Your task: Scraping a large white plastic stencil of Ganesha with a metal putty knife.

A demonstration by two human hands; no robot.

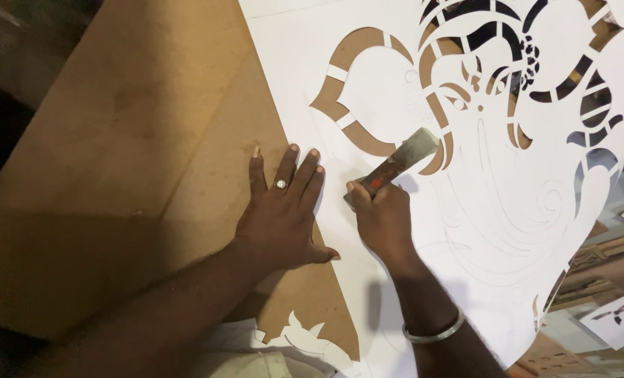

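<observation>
While our left hand (282, 210) lies flat with fingers spread across the white sheet's (396, 294) left edge on the brown board (137, 140), our right hand (383, 220) is clenched around a chisel's (399, 162) reddish handle, its wide metal blade resting at a cut-out curve near the sheet's middle.
</observation>
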